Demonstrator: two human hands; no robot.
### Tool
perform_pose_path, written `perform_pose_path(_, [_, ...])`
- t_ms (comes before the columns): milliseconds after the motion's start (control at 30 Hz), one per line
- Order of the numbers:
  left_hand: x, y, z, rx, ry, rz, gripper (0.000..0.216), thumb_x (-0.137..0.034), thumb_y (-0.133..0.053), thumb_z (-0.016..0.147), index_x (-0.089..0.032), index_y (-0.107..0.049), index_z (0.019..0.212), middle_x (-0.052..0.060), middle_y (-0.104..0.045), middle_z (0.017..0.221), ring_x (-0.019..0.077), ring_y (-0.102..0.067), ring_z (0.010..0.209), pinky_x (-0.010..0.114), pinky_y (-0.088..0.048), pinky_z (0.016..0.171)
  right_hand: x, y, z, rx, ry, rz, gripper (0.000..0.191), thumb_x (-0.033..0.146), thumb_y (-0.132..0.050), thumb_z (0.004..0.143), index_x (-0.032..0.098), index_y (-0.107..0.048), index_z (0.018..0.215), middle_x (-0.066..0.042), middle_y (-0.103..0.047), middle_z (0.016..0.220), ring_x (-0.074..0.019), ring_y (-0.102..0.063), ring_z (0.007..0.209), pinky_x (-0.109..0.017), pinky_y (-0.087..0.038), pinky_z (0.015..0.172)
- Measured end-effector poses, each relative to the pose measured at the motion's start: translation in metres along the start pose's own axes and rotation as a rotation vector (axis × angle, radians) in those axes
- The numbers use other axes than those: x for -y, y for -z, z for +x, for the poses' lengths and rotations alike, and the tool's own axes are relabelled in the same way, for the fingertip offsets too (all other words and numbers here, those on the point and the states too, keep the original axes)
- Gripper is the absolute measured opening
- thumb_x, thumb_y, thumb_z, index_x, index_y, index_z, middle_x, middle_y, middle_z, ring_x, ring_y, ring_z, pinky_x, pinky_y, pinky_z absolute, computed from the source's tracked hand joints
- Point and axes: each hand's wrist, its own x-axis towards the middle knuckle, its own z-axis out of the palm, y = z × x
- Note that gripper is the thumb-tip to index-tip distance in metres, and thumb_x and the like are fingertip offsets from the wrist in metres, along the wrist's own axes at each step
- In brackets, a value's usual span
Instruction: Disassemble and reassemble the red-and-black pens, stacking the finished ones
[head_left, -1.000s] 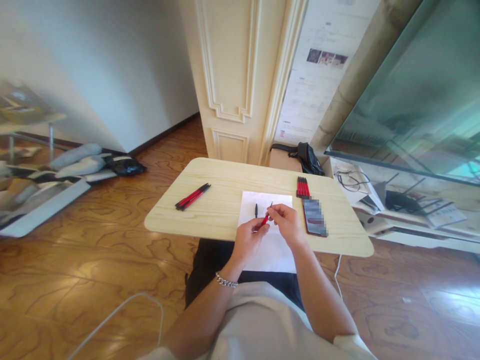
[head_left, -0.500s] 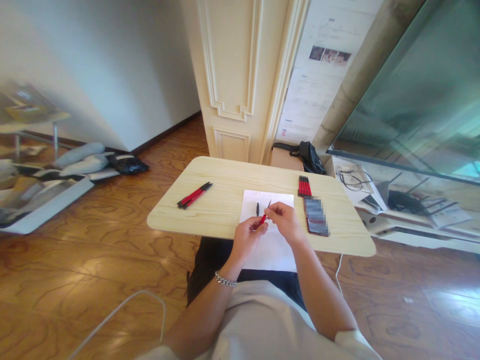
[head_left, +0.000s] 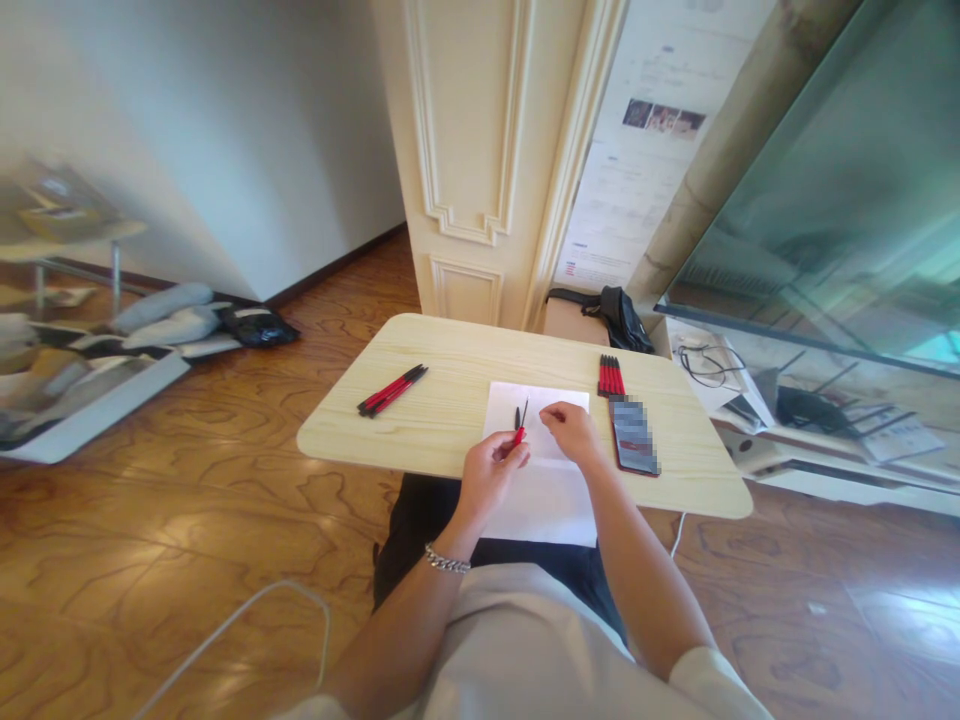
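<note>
One slim red pen (head_left: 519, 432), thin dark tip upward, in left hand (head_left: 487, 472)

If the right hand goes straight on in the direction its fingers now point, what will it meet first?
Probably the red pen in the left hand: the right hand points left across the white paper toward its thin front part. The small black piece lies just beyond; depth is unclear.

1 head-worn camera faces forward and down, close over left hand (head_left: 491, 472), right hand (head_left: 574, 432) and table (head_left: 420, 425), frame centre.
</note>
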Motion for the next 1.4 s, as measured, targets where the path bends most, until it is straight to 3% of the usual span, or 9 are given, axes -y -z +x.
perform_pose_path(100, [0.000,0.001,0.001,-0.006,0.005,-0.026,0.037,-0.042,-0.066,0.076,-0.014,-0.065,0.099,0.007,-0.070,0.084,0.0178,-0.066,0.074,0.031,-0.054,0.071,0.002,-0.011,0.010,-0.025,-0.087,-0.316,0.027,0.043,-0.055,0.080,0.021,-0.069,0.086,-0.009,-0.070,0.089,-0.0210,-0.062,0.087,-0.031,-0.043,0.076])
perform_pose_path(200, [0.000,0.001,0.002,-0.002,0.003,-0.029,0.036,-0.042,-0.066,0.076,-0.014,-0.065,0.098,0.007,-0.070,0.083,0.0179,-0.067,0.074,0.031,-0.054,0.072,0.009,-0.020,0.015,-0.003,-0.146,-0.492,0.035,0.050,-0.051,0.081,0.021,-0.069,0.090,-0.013,-0.069,0.095,-0.0263,-0.062,0.092,-0.035,-0.043,0.077])
perform_pose_path(367, [-0.001,-0.001,0.002,0.003,0.014,-0.020,0.036,-0.042,-0.066,0.075,-0.013,-0.065,0.097,0.007,-0.071,0.083,0.0178,-0.067,0.073,0.031,-0.053,0.071,0.016,-0.023,0.021,0.070,-0.159,-0.619,0.031,0.038,-0.046,0.086,0.018,-0.068,0.096,-0.016,-0.067,0.103,-0.0290,-0.062,0.097,-0.037,-0.044,0.078])
perform_pose_path(500, [0.000,-0.001,0.002,0.022,-0.001,0.012,0.033,-0.040,-0.065,0.077,-0.014,-0.065,0.097,0.007,-0.070,0.082,0.0176,-0.066,0.073,0.029,-0.052,0.070,0.012,-0.021,0.018,0.050,-0.106,-0.628,0.027,0.032,-0.046,0.087,0.015,-0.065,0.097,-0.017,-0.066,0.104,-0.0286,-0.061,0.098,-0.037,-0.043,0.080])
perform_pose_path(600, [0.001,-0.002,0.001,0.003,-0.003,0.022,0.034,-0.040,-0.065,0.077,-0.014,-0.066,0.098,0.007,-0.071,0.083,0.0175,-0.066,0.073,0.029,-0.052,0.070,0.004,-0.017,0.012,-0.025,-0.027,-0.459,0.023,0.029,-0.045,0.088,0.015,-0.063,0.096,-0.014,-0.067,0.097,-0.0243,-0.061,0.093,-0.033,-0.043,0.078])
perform_pose_path(767, [0.001,-0.005,-0.001,0.018,-0.005,0.049,0.033,-0.040,-0.065,0.077,-0.015,-0.067,0.097,0.007,-0.071,0.082,0.0173,-0.066,0.073,0.028,-0.051,0.069,-0.005,-0.006,0.002,-0.066,0.017,0.168,0.025,0.028,-0.048,0.083,0.016,-0.063,0.099,-0.004,-0.064,0.078,-0.0142,-0.057,0.070,-0.026,-0.043,0.065])
perform_pose_path(967, [-0.003,-0.011,-0.004,0.051,-0.027,0.114,0.032,-0.040,-0.064,0.078,-0.016,-0.068,0.099,0.007,-0.071,0.085,0.0179,-0.065,0.075,0.028,-0.051,0.071,0.018,0.014,-0.010,-0.108,0.030,0.726,0.027,0.038,-0.059,0.076,0.017,-0.064,0.093,-0.002,-0.061,0.078,-0.0108,-0.052,0.065,-0.021,-0.038,0.052])
perform_pose_path(1133, [-0.007,-0.012,-0.007,0.073,-0.053,0.151,0.031,-0.039,-0.063,0.079,-0.016,-0.068,0.100,0.007,-0.071,0.091,0.0185,-0.065,0.079,0.027,-0.051,0.072,0.037,0.021,-0.015,-0.189,0.088,0.804,0.026,0.037,-0.063,0.075,0.018,-0.063,0.092,-0.003,-0.062,0.079,-0.0101,-0.051,0.063,-0.021,-0.036,0.050])
perform_pose_path(1400, [-0.009,-0.012,-0.007,0.086,-0.082,0.194,0.028,-0.036,-0.061,0.081,-0.017,-0.068,0.100,0.007,-0.071,0.093,0.0184,-0.065,0.081,0.027,-0.050,0.072,0.039,0.018,-0.019,-0.241,0.138,0.741,0.027,0.039,-0.063,0.075,0.017,-0.063,0.091,-0.004,-0.063,0.077,-0.0108,-0.050,0.059,-0.022,-0.035,0.047])
